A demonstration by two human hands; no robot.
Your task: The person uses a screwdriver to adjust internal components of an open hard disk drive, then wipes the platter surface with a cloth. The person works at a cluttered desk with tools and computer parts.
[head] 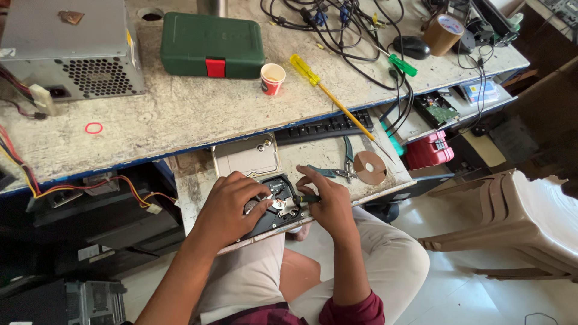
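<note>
An opened hard drive (280, 210) with a black body lies on a pull-out shelf (192, 186) over my lap. My left hand (232, 207) rests on the drive's left side, fingers pressing on its inner metal parts. My right hand (325, 201) grips a small dark-handled screwdriver (307, 198) with its tip pointed into the drive. The drive's metal cover (247, 155) lies just behind, next to pliers (343, 165) and a brown disc (369, 167).
On the worn workbench (180, 114) sit a grey power supply (69, 48), a green case (211, 45), a paper cup (273, 78), a yellow screwdriver (325, 90), tangled cables (343, 30) and tape roll (442, 33). A black keyboard (325, 127) lies on the shelf. Stacked plastic stools (512, 222) stand at right.
</note>
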